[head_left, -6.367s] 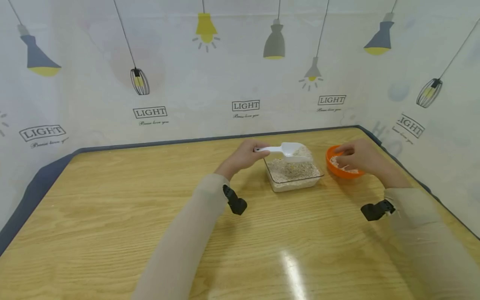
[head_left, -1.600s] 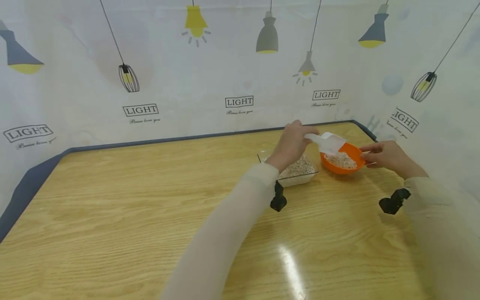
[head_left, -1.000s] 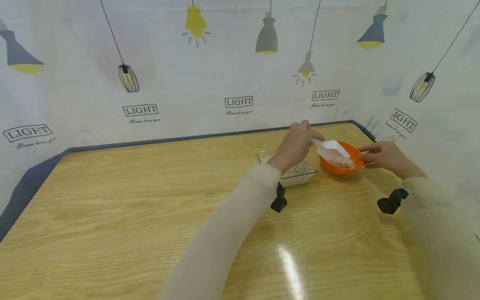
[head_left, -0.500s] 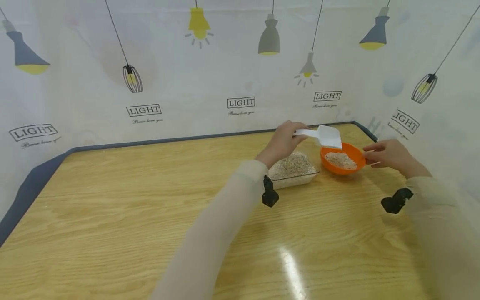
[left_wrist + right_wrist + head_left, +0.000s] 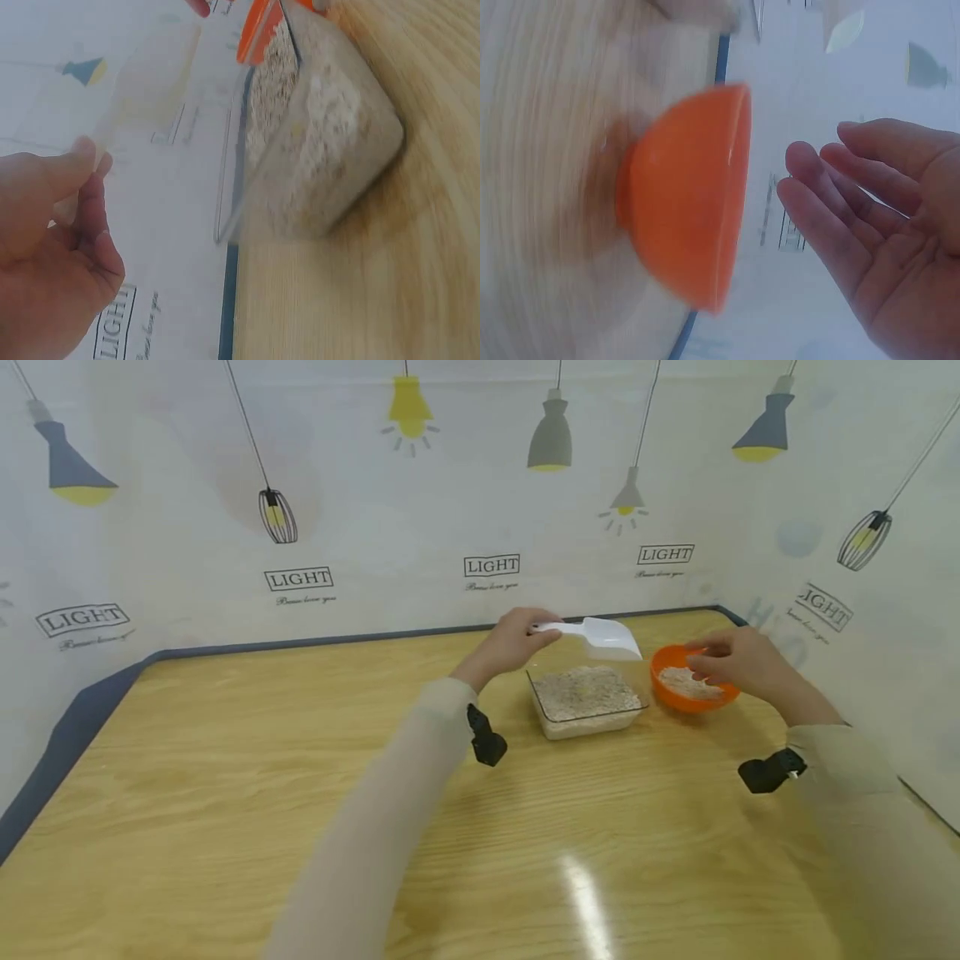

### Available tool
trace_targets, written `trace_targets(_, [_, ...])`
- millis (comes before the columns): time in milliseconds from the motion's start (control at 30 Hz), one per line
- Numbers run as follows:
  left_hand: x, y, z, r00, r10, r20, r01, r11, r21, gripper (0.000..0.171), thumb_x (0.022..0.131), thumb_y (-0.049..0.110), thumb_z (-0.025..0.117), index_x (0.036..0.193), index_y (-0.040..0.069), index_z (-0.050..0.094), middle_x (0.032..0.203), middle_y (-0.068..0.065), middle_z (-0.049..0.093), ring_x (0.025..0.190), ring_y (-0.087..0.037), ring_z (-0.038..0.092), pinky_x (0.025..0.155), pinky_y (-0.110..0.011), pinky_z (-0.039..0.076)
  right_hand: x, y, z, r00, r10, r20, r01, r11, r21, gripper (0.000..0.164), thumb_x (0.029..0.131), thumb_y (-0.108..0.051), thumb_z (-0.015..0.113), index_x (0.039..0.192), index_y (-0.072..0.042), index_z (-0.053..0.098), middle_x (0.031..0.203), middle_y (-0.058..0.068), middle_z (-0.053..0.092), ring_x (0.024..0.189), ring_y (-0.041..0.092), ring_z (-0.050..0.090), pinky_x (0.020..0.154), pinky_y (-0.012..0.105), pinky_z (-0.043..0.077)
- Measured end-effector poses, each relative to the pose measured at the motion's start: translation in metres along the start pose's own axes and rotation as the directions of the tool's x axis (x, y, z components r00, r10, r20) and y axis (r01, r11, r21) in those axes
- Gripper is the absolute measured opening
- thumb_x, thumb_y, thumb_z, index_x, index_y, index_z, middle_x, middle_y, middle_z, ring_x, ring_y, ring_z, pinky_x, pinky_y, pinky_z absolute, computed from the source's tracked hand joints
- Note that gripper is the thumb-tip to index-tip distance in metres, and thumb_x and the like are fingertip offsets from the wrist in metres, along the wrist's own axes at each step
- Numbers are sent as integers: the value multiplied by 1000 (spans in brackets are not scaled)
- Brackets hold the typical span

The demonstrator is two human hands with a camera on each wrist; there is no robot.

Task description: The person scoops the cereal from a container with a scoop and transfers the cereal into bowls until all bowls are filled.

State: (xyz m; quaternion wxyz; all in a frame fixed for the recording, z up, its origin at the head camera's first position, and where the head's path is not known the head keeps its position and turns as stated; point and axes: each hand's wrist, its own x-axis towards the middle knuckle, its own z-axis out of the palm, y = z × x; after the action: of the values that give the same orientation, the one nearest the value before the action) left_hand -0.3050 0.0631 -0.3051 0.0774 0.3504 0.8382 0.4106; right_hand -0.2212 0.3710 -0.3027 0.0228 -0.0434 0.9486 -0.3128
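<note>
Over the yellowish wooden table [image 5: 300, 810], I have the left hand [image 5: 510, 645] pinching a white plastic scoop [image 5: 604, 635], long axis rightward above the clear rectangular container [image 5: 592, 725] of pale flakes [image 5: 588, 687]; the right hand [image 5: 738, 662], loosely spread, hovers nearer the round orange bowl [image 5: 684, 702], not touching.

A wood-grained table [image 5: 225, 777] carries a clear tub [image 5: 592, 727] and an orange bowl [image 5: 681, 702].

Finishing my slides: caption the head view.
The left hand holds a white scoop above a clear tub of flakes; the right hand hovers near an orange bowl.
</note>
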Motion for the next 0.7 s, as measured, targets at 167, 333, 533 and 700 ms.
trace_targets(167, [-10, -11, -10, 1000, -16, 8, 16, 1000, 10, 34, 96, 18, 49, 126, 3, 54, 129, -11, 51, 112, -23, 52, 92, -30, 42, 3, -15, 16, 999, -36, 33, 35, 999, 35, 42, 91, -18, 58, 123, 10, 52, 97, 23, 63, 79, 29, 64, 67, 36, 54])
trace_targets(333, [-17, -17, -16, 999, -48, 19, 48, 999, 14, 34, 96, 18, 50, 125, 2, 55, 123, -12, 55, 100, -19, 56, 83, -31, 45, 5, -26, 27, 998, -58, 16, 57, 998, 26, 37, 91, -15, 58, 119, 9, 55, 96, 23, 63, 81, 31, 63, 67, 33, 54])
trace_targets(533, [-22, -19, -20, 997, -71, 28, 70, 997, 29, 31, 95, 17, 50, 122, 2, 57, 108, -12, 61, 63, -18, 42, 61, -27, 39, 9, -32, 38, 993, -97, 64, 98, 995, -8, 35, 90, -12, 58, 116, 12, 56, 92, 20, 65, 79, 31, 62, 68, 36, 52])
trace_targets(700, [-23, -18, -20, 997, -66, 32, 63, 995, 76, 29, 95, 17, 51, 120, 4, 59, 109, -10, 61, 76, -19, 53, 67, -27, 43, 12, -33, 46, 986, -67, 150, 56, 995, 78, 39, 91, -9, 56, 121, 15, 50, 89, 16, 65, 77, 31, 62, 69, 41, 52])
